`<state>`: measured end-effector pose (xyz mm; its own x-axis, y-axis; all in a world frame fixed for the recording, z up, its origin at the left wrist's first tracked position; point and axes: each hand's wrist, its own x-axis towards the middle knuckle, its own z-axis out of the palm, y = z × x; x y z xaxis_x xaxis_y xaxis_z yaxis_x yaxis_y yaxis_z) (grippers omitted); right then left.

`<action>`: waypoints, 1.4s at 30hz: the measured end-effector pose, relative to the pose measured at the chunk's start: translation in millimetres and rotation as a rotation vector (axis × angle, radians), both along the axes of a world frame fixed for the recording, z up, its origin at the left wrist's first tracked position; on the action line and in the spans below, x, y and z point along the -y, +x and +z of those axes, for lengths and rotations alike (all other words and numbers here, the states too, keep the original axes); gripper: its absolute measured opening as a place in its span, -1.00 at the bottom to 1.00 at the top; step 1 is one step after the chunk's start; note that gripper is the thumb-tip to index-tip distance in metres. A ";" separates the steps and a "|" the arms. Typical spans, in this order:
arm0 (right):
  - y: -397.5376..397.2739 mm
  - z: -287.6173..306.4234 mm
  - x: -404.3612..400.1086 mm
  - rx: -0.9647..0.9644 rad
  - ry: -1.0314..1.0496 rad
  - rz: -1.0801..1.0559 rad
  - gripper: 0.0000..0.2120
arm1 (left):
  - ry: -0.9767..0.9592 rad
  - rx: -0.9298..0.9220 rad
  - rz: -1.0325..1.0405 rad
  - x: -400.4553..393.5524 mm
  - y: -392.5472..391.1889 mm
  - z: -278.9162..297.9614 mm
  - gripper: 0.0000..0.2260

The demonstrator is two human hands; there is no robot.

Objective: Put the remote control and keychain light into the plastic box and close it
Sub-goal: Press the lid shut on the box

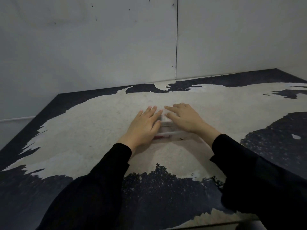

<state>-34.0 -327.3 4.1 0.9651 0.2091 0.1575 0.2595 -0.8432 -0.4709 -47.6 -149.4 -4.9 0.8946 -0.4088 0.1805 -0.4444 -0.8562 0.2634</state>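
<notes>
A clear plastic box (167, 130) lies on the table in the middle of the view, mostly covered by both hands. My left hand (144, 125) rests flat on its left part, fingers spread and pointing away. My right hand (186, 118) lies flat on its right part in the same way. Through the box's near wall a red item (160, 137) shows at the left and a small dark item (181, 139) at the right. I cannot tell which is the remote control or the keychain light. The lid appears down under my palms.
The table (99, 123) has a worn surface, pale in the middle with black patches at the edges. Grey walls (99, 47) stand close behind it and to the right. Black sleeves cover both forearms.
</notes>
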 end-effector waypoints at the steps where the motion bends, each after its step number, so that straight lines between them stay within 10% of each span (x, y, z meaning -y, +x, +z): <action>1: 0.0 2.8 1.6 -0.006 0.131 -0.037 -0.60 | -0.101 -0.038 0.016 -0.2 -0.3 0.0 -0.46; 5: -8.4 6.9 4.5 -0.015 0.379 -0.172 -0.64 | -0.792 -0.176 0.197 6.5 -17.9 0.9 -0.65; 12: -28.5 12.7 9.2 0.037 0.785 -0.416 -0.65 | -1.005 -0.114 0.463 5.9 -43.0 12.0 -0.65; 19: -65.4 -7.0 10.4 -0.147 0.638 -0.269 -0.55 | -0.943 -0.365 0.415 6.5 -65.0 8.3 -0.45; 42: 172.9 -0.6 -175.7 -0.104 0.430 -0.014 -0.53 | -0.921 -0.073 0.780 -169.7 149.5 12.3 -0.61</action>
<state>138.9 -151.6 3.5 0.9827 0.1331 0.1289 0.1822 -0.5679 -0.8027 101.9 20.3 7.4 0.8635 0.5008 0.0588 0.1495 -0.3657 0.9187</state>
